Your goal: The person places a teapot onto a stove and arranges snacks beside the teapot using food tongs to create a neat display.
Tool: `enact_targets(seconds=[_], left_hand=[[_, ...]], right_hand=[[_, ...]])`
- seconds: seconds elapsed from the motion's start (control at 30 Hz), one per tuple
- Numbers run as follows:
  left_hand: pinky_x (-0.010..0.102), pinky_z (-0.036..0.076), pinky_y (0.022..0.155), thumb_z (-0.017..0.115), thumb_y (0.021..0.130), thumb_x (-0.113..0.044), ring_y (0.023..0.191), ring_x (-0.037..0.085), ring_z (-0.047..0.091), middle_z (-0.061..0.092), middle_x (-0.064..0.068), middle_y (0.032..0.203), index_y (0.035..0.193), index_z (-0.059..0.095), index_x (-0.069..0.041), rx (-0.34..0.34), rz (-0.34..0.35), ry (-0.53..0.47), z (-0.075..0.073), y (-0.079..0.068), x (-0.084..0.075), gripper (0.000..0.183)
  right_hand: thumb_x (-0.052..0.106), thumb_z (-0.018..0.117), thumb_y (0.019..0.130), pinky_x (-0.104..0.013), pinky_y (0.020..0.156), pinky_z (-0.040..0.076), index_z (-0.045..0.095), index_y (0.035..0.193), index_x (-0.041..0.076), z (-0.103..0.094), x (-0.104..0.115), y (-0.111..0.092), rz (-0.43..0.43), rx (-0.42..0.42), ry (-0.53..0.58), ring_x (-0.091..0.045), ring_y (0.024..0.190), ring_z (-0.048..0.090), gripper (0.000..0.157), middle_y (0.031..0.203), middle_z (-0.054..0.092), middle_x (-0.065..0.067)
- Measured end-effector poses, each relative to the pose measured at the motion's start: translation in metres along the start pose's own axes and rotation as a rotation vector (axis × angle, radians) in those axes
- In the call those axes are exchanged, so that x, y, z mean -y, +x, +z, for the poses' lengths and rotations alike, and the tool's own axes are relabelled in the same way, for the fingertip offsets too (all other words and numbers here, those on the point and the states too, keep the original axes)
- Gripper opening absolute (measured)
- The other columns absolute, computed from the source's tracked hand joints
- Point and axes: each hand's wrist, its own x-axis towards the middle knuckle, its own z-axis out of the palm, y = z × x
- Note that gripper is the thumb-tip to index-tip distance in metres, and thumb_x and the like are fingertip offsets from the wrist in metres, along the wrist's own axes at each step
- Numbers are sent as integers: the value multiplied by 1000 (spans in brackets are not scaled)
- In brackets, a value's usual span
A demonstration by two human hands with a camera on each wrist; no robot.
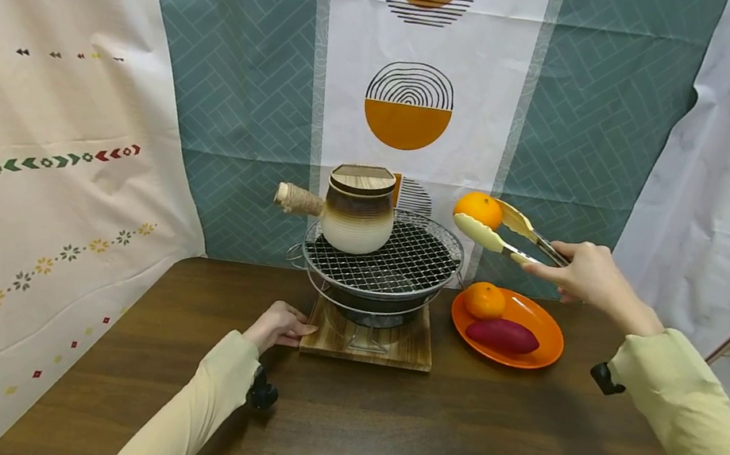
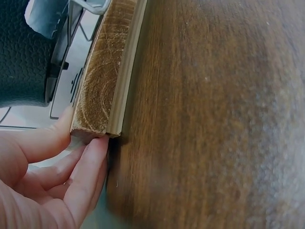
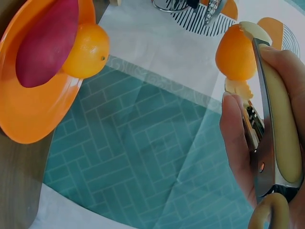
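Observation:
My right hand (image 1: 585,274) holds a pair of tongs (image 3: 279,119) with cream tips. Between those tips is an orange mandarin (image 1: 479,209), raised above an orange plate (image 1: 545,342) and to the right of a round grill (image 1: 414,256). My left hand (image 1: 282,325) grips the left front corner of a wooden board (image 2: 102,71) under the grill, thumb on top and fingers at its edge. On the grill's mesh, toward the left, stands a cream and brown pot (image 1: 358,218) with a wooden lid and a rope-wrapped handle pointing left.
The plate carries a second mandarin (image 1: 484,301) and a purple sweet potato (image 1: 503,335). Everything stands on a dark brown wooden table (image 1: 373,438). A patterned cloth (image 1: 252,80) hangs behind the grill, and an embroidered cream cloth (image 1: 27,123) hangs at the left.

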Motion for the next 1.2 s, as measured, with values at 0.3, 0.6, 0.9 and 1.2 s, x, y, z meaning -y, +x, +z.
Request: enact_targets(seconds=[0.3,0.6,0.9,1.2], left_hand=[[39,50,70,67,79,3,67,20,58,58,17,85,111,48,21,10,3,-16,0,1,0,42],[40,50,72,67,79,2,67,19,57,59,17,86,110,49,21,9,24,-3,0,0,1,40],[40,50,71,66,80,4,68,19,59,58,21,92,111,49,21,0,15,-6,1,0,2,40],[40,50,71,66,79,4,70,21,60,58,22,94,110,49,21,2,22,-2,0,1,1,39]], right_hand=[[51,65,77,-30,45,46,52,120,-3,4,10,7,-2,18,20,-22,45,55,71,57,49,-6],[54,64,76,-29,47,46,49,124,-6,8,17,11,-18,35,-1,-19,44,54,79,54,49,-4],[53,64,77,-30,49,46,43,129,-8,12,22,17,7,84,5,-19,43,53,83,52,50,-5],[55,64,76,-32,51,44,53,118,-4,12,32,26,-26,87,-5,-20,41,51,73,51,50,-5]])
